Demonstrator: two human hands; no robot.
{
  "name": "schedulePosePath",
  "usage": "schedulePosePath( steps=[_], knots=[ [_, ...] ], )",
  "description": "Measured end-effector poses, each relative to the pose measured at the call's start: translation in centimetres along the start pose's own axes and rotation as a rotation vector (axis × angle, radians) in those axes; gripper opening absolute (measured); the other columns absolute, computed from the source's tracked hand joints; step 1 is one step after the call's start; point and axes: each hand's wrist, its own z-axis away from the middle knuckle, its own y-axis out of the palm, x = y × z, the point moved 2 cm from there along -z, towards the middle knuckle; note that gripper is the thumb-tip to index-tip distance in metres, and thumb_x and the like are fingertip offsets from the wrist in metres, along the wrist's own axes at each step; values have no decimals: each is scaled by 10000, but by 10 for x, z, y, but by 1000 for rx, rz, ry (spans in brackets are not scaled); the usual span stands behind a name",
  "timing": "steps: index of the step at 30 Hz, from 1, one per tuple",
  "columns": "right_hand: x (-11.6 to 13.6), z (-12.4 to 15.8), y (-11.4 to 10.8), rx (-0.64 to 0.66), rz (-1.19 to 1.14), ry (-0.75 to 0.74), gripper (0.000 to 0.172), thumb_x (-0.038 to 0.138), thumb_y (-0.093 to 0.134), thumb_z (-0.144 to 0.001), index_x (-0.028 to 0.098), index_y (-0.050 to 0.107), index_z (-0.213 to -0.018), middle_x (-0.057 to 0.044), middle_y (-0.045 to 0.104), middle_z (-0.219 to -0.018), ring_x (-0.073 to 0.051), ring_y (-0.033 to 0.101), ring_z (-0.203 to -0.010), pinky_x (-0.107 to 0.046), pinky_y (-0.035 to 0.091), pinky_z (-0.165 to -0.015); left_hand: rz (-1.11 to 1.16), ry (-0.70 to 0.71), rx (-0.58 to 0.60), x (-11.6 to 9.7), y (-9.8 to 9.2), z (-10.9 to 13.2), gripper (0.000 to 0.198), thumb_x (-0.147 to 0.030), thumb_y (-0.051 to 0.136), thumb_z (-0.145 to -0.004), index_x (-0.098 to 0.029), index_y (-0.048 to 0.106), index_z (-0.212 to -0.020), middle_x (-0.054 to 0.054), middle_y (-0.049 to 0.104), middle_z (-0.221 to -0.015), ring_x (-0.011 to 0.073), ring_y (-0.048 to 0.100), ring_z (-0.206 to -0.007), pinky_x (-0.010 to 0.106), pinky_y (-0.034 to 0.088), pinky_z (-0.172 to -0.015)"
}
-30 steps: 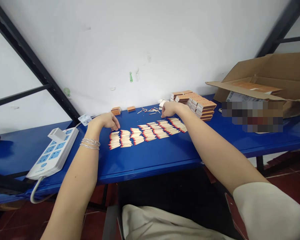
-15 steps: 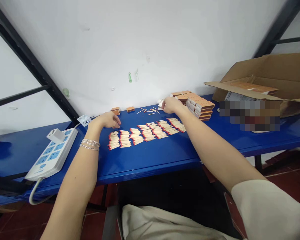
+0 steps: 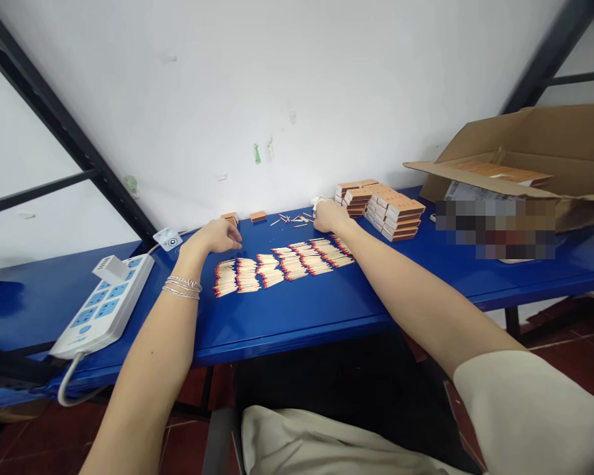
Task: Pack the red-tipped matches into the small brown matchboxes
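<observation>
Loads of red-tipped matches are laid out in slanted bunches, forming one long row across a blue metal desk, and the far right end of the row is partly under the person's right forearm.

The left hand is empty as far as I can see, fingers loosely curled and sitting just past the left end of the row, with silver bracelets on that wrist. The right hand is bunched up further back, right by a small white piece and a scatter of loose matches. Honestly can't tell from this angle if it's pinching anything or how far its fingers are open.

Behind the row are two single orange matchboxes, and to the right of the right hand there's a big stack of matchboxes, with a smaller stack right beside it. An open cardboard box sits on the desk at the far right with more flat orange packs inside, next to a pixelated patch that hides whatever's there.

Over on the left is a white power strip with a white plug block in it. A white wall runs along the back of the desk, with black metal framing in front of it.
</observation>
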Motion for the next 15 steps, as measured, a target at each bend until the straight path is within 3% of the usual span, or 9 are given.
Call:
schedulePosePath(
  steps=[4,8,11,15],
  knots=[
    [0,1,-6,-33,22,34,451,230,669,-801,61,627,-1217,-239,656,-1187,-308,618,-1139,-344,468,-922,-3,9,-37,2,1,-2,254,-277,704,-735,-184,766,-963,51,770,-913,205,696,-825,277,537,-755],
    [13,6,-11,-22,-86,-36,256,212,606,-839,83,717,-1030,-204,720,-1052,-276,669,-1015,-307,483,-852,0,77,-151,0,1,-3,230,-218,654,-760,-185,773,-954,54,769,-951,209,694,-887,271,536,-804],
    [48,17,-8,52,-247,-285,195,172,565,-841,137,749,-896,-120,758,-934,-216,686,-895,-255,480,-779,1,89,-215,-2,0,-3,230,-178,617,-770,-185,771,-941,50,770,-960,212,692,-909,278,529,-845],
    [105,37,-3,77,-345,-480,183,172,610,-762,166,758,-869,-76,765,-908,-201,681,-850,-256,470,-790,-2,87,-246,-2,1,-2,235,-160,592,-774,-193,769,-925,46,772,-957,213,695,-907,282,526,-861]
  ],
)
